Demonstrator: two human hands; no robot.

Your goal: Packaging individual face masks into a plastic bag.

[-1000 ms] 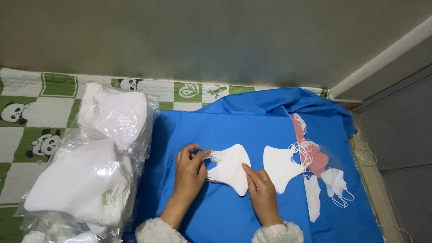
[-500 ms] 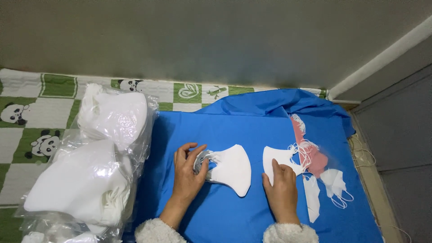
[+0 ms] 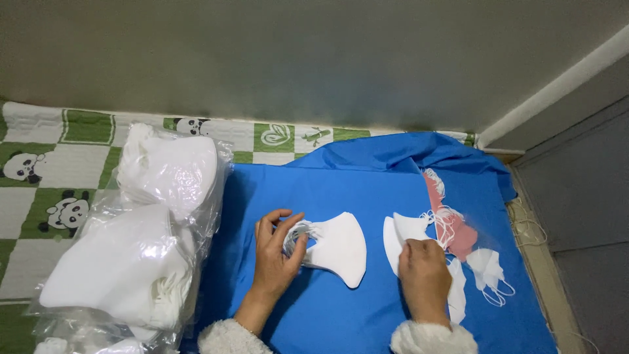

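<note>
A stack of white face masks (image 3: 337, 248) lies on the blue cloth (image 3: 347, 183) in front of me. My left hand (image 3: 278, 252) grips the left end of this stack, fingers curled around its white ear loops. To the right lies another white mask (image 3: 401, 231). My right hand (image 3: 424, 270) rests on it, fingertips pinching its top layer. Beyond it a clear bag (image 3: 452, 223) holds pink masks with white loops.
Clear plastic bags full of white masks (image 3: 141, 242) are piled at the left on a green and white panda mat (image 3: 39, 170). More loose white masks (image 3: 488, 272) lie at the right. A grey wall runs behind; grey floor lies at the right.
My right hand left the stack and moved right onto the other white mask. My left hand closed more tightly on the stack's ear loops.
</note>
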